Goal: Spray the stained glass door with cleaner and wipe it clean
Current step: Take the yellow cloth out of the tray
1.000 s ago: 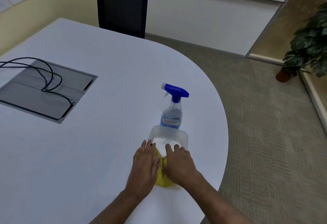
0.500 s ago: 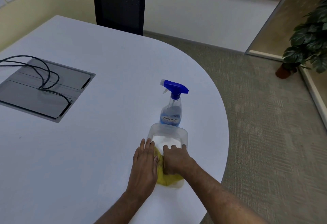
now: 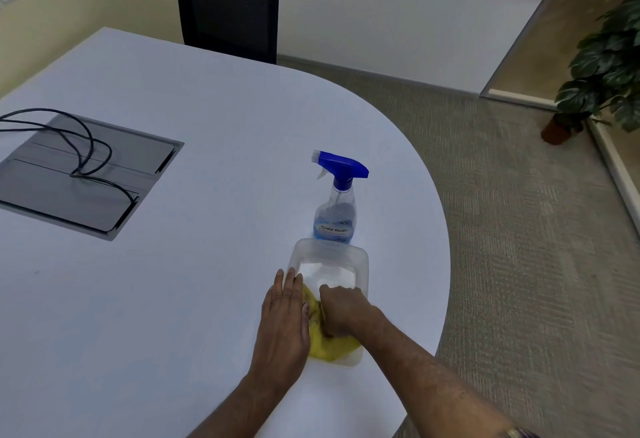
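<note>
Clenching round the crumpled yellow cloth [image 3: 332, 347] inside the clear plastic tub [image 3: 329, 246], the right hand [image 3: 343, 309] seems set to lift it out, while the left hand [image 3: 285, 320] lies flat as if steadying the tub's rim, the blue-triggered spray bottle [image 3: 336, 211] upright just behind on the white desk [image 3: 207, 264].

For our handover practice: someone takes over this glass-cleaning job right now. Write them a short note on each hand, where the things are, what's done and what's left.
Left hand: flat, fingers straight, resting at the left edge of the clear container.
Right hand: fingers curled round the yellow cloth, which lies in the container.
Spray bottle: upright on the white table, just behind the container, no hand on it.
Done: cloth gripped.
Left: lift the cloth out, take the bottle, spray the glass door and wipe it. The door cannot be made out in this view.
</note>
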`<action>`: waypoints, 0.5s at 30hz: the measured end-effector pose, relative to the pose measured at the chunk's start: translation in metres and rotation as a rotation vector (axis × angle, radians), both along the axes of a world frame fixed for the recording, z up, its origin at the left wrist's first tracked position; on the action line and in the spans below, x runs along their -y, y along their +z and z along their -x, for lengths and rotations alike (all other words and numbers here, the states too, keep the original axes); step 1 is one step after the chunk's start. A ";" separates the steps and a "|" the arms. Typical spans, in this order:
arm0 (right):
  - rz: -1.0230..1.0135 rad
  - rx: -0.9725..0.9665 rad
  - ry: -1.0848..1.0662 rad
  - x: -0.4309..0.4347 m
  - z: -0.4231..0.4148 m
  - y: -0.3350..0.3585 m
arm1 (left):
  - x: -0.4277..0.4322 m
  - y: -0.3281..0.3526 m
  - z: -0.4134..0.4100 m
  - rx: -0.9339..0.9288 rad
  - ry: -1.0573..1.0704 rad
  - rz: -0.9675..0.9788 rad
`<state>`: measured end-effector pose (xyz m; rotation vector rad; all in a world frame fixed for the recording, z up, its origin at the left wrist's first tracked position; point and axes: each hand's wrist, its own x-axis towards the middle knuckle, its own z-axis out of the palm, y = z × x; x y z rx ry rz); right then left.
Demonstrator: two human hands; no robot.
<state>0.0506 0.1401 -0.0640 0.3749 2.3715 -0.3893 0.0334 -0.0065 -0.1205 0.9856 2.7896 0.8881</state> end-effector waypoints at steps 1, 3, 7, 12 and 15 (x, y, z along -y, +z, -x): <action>0.022 -0.006 -0.018 0.000 0.000 0.001 | 0.000 0.000 0.000 0.002 0.003 -0.002; 0.059 -0.028 -0.048 0.001 0.000 0.001 | -0.001 -0.001 0.000 0.001 0.005 0.002; 0.086 -0.101 -0.074 0.003 0.000 0.003 | 0.002 -0.004 0.000 -0.012 -0.003 0.027; 0.104 -0.250 -0.115 0.002 -0.006 0.012 | 0.003 -0.003 -0.001 -0.010 0.000 0.022; 0.121 -0.287 -0.152 -0.001 -0.010 0.021 | 0.003 -0.001 -0.001 0.011 0.005 0.003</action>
